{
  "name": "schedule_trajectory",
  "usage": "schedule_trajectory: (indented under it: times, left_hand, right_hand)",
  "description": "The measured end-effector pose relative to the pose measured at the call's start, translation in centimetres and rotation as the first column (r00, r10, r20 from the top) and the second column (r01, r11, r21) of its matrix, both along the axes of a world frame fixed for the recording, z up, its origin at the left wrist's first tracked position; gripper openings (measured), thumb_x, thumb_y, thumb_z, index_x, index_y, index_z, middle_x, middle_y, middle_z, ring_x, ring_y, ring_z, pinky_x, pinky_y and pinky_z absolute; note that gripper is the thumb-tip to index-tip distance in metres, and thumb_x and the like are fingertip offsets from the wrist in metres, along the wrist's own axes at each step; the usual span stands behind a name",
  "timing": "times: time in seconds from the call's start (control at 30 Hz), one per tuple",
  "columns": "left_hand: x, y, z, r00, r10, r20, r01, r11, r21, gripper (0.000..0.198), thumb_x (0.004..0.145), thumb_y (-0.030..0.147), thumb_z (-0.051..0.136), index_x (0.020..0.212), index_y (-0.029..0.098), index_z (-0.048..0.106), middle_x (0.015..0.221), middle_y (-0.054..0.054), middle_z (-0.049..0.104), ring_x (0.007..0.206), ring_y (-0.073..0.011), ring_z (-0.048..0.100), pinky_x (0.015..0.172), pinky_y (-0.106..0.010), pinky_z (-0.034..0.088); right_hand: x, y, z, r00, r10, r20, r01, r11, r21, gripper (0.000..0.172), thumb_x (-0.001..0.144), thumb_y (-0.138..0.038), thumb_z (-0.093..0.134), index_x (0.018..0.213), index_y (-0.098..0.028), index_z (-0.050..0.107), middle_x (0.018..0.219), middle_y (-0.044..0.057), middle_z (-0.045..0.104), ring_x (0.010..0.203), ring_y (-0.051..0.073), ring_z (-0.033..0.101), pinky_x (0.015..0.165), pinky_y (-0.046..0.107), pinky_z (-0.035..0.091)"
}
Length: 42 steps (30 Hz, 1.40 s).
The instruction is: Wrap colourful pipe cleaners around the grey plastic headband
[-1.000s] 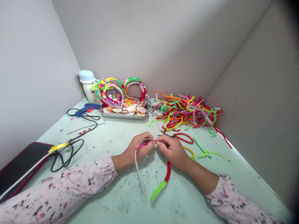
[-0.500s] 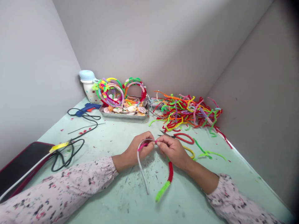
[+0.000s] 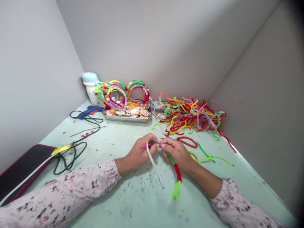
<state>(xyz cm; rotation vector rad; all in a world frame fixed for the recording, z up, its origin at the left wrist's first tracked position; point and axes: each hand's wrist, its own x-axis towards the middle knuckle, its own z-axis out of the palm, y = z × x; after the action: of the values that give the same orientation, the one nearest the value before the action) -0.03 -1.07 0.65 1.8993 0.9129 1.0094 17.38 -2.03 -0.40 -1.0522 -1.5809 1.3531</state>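
Note:
Both hands meet over the table on a headband [image 3: 156,169], its bare grey-white end curving down toward me. The other end, hanging below my right hand, is wrapped in green, red and light green fuzzy pipe cleaner. My left hand [image 3: 139,150] is closed around the band, with a pink pipe cleaner [image 3: 143,146] poking out between its fingers. Thumb and fingertips of my right hand [image 3: 177,152] pinch the band where a bit of pink shows. Scissors [image 3: 187,141] with a red handle lie just behind the right hand, partly hidden by it.
A metal tray [image 3: 128,119] holds shells and decorated headbands [image 3: 118,91]. Loose pipe cleaners [image 3: 190,115] are heaped at back right; green pieces [image 3: 210,157] lie nearer. At left are a white cup [image 3: 93,91], blue glue gun [image 3: 89,112], black cord [image 3: 83,147] and dark-screened device [image 3: 28,164].
The headband has turned in my hands: both hanging ends have swung to the right and slightly up. My hands stay close together in nearly the same place.

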Motion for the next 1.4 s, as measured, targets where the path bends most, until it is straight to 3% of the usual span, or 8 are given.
schedule_trajectory:
  times: [0.53,0.87,1.07,1.4]
  left_hand:
    - [0.0,0.3,-0.6,0.999,0.023,-0.027,-0.024,0.999,-0.03,0.009,0.08,0.023,0.051,0.081,0.015,0.056,0.068,0.001,0.057,0.06,-0.0094,0.048,0.056,-0.019,0.037]
    - [0.1,0.2,-0.4,1.0,0.01,-0.019,-0.012,0.99,-0.141,0.008,0.079,0.022,0.052,0.081,0.015,0.054,0.065,0.002,0.053,0.055,-0.0078,0.045,0.051,-0.017,0.035]
    - [0.2,0.5,-1.1,1.0,0.007,-0.003,-0.008,0.988,-0.155,0.008,0.078,0.023,0.053,0.08,0.015,0.054,0.061,0.003,0.052,0.052,-0.0069,0.044,0.048,-0.016,0.034]
    - [0.0,0.3,-0.7,0.998,-0.033,0.059,0.045,0.979,-0.201,0.012,0.079,0.024,0.054,0.083,0.014,0.057,0.066,0.001,0.057,0.054,-0.0077,0.048,0.052,-0.019,0.039]
  right_hand:
    - [0.0,-0.2,0.1,0.999,0.041,-0.009,-0.041,0.998,-0.044,0.018,0.086,-0.032,0.046,0.082,-0.017,0.053,0.055,-0.004,0.049,0.046,0.009,0.045,0.046,0.021,0.037]
    - [0.1,-0.3,0.3,0.984,-0.004,0.175,-0.021,0.99,0.141,0.019,0.089,-0.03,0.043,0.079,-0.018,0.054,0.055,-0.004,0.052,0.05,0.01,0.048,0.055,0.022,0.039]
    - [0.0,-0.3,0.3,0.971,-0.039,0.236,-0.004,0.984,0.177,0.021,0.089,-0.028,0.041,0.075,-0.018,0.053,0.056,-0.004,0.054,0.051,0.01,0.049,0.055,0.022,0.039]
    - [0.2,0.1,-0.6,0.996,0.02,0.091,-0.022,0.999,0.026,0.023,0.088,-0.034,0.043,0.078,-0.018,0.054,0.054,-0.004,0.051,0.045,0.009,0.046,0.047,0.021,0.038]
